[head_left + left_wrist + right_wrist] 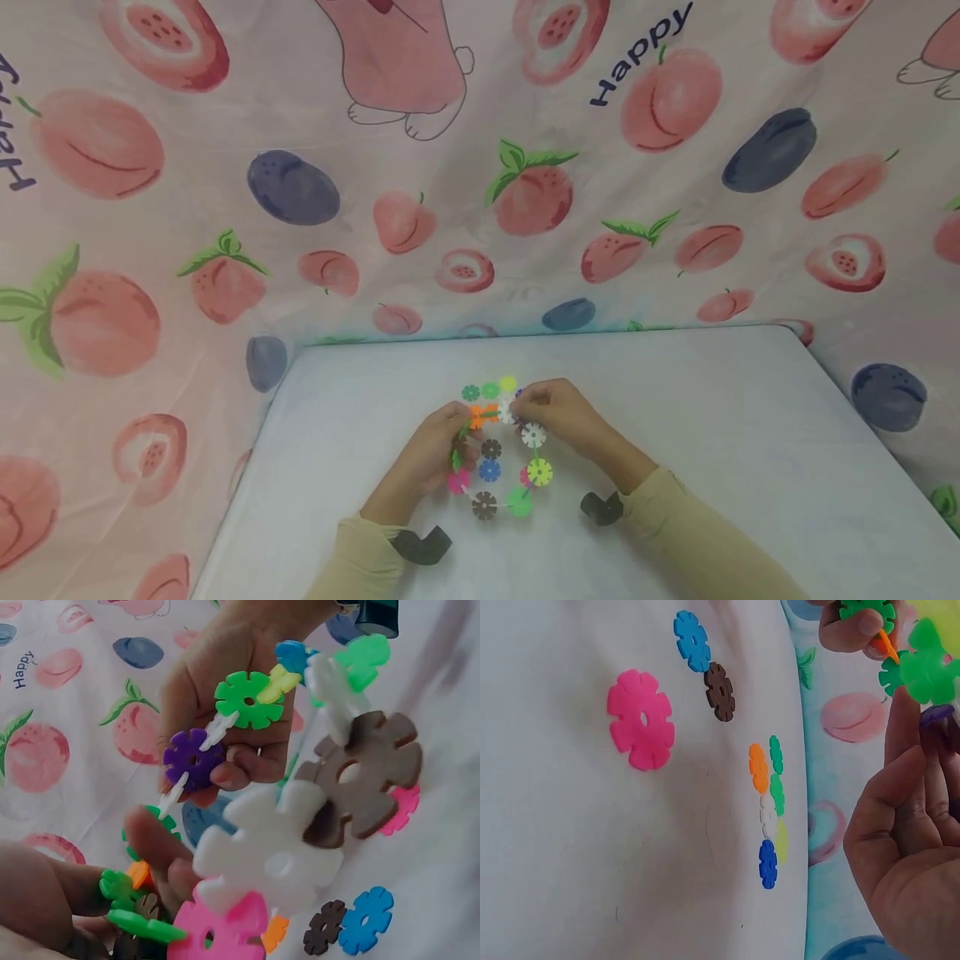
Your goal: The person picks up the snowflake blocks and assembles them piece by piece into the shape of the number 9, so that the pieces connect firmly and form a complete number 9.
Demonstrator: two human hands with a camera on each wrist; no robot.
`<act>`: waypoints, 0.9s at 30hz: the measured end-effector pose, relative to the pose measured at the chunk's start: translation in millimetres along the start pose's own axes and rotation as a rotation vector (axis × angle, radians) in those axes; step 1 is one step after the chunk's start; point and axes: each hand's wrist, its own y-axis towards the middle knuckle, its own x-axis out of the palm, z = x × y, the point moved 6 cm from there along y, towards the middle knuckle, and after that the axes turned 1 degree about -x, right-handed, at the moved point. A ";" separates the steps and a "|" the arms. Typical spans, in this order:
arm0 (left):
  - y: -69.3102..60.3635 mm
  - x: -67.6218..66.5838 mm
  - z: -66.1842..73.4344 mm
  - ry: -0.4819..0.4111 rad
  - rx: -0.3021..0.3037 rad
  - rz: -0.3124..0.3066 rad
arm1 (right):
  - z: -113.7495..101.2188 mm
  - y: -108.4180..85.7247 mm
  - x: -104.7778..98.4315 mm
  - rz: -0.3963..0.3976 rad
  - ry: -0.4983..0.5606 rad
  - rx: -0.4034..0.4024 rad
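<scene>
A looped chain of slotted plastic discs hangs between both hands, with a white disc [533,435], a yellow disc [539,472] and a brown disc [484,506] along it. The left hand [433,450] grips its left side; in the left wrist view the fingers of that hand [45,900] are around green and brown discs beside a pink one [217,930]. On the upper right, the right hand [562,412] pinches the chain near a white disc. A purple disc [193,759] lies against the fingers of the right hand [232,682]. Its exact grip is partly hidden.
Loose discs lie on the white table [675,400]: pink [641,720], blue [692,641] and brown [720,691] ones, and a farther group with orange [758,769], white [768,817] and dark blue [768,864]. A fruit-patterned cloth [465,183] stands behind the table.
</scene>
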 end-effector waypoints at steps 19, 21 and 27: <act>-6.6 1.5 10.8 0.069 0.026 0.037 | 3.7 4.8 6.5 -0.038 -0.010 -0.084; -7.9 -1.7 13.3 0.117 0.024 0.035 | 5.6 5.2 6.6 -0.057 0.000 -0.083; -6.2 -12.6 17.6 0.103 0.057 0.015 | 12.6 5.6 6.1 -0.144 0.056 -0.014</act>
